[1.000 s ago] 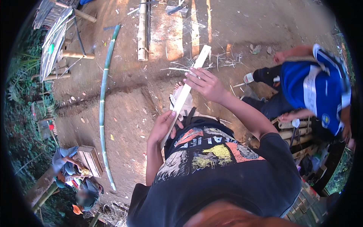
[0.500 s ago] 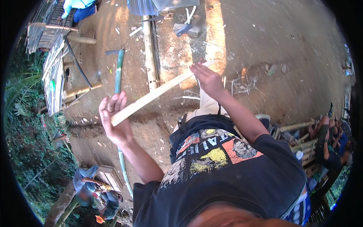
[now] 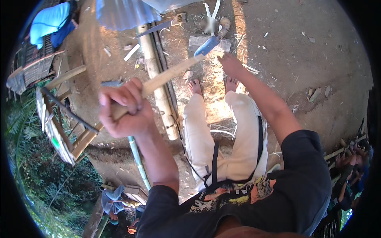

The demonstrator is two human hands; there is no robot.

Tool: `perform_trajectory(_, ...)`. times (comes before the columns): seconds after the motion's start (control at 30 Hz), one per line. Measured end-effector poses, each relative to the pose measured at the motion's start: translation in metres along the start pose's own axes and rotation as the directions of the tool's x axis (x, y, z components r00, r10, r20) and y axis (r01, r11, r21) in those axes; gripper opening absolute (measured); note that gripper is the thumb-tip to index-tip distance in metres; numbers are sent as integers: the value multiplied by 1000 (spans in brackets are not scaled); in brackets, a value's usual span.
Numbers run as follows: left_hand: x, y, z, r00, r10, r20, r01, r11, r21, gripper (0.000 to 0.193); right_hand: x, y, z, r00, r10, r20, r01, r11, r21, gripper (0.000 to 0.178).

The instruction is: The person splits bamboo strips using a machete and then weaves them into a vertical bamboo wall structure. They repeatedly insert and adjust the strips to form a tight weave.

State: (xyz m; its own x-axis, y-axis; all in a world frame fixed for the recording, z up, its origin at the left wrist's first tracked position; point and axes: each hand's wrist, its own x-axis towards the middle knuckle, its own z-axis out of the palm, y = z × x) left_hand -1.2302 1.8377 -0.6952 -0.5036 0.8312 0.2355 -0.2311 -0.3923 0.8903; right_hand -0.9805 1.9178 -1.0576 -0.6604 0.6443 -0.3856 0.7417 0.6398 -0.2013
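Observation:
A long, pale split-bamboo strip (image 3: 170,75) slants up to the right from my left hand (image 3: 129,109), whose fingers are wrapped round its near end. My right hand (image 3: 232,66) is apart from the strip's far tip, beside a grey wooden block (image 3: 220,45); its fingers are partly hidden and smeared. A machete lies across that block, its broad blade (image 3: 207,46) reflecting blue and its brown wooden handle (image 3: 224,26) pointing away. My bare feet are on the dirt just below the block.
A thick bamboo pole (image 3: 152,65) lies left of my legs, with a handsaw (image 3: 155,29) across its far end. A green bamboo pole (image 3: 139,160) lies farther left. A wooden frame (image 3: 63,123) stands by the plants. Other people sit or bend at the edges, including one in blue (image 3: 49,23).
My right hand has let go of the strip and moved toward the block. My left hand has closed round the strip's near end. The view has shifted, showing my legs and feet.

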Motion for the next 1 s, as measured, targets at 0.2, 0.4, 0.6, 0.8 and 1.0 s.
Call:
perform_trajectory(0.2,72,-188,-60,980,-2,198,7,1000,-23,31,155,110,60,951,-174,-257,104,959,-265,52)
perform_trajectory(0.4,77,-287,-101,918,97,385,-63,993,-102,27,211,172,135,906,-335,-257,227,899,-375,55)
perform_trajectory(0.6,89,-281,-112,891,40,453,-27,999,-35,29,140,151,146,875,-342,-343,275,934,-230,35)
perform_trajectory(0.8,78,-280,-119,764,-24,644,10,1000,26,32,-4,101,195,979,181,-92,-62,697,714,21)
perform_trajectory(1.0,28,-277,-108,763,53,645,-44,999,-30,32,-14,44,134,892,395,-223,34,431,902,24)
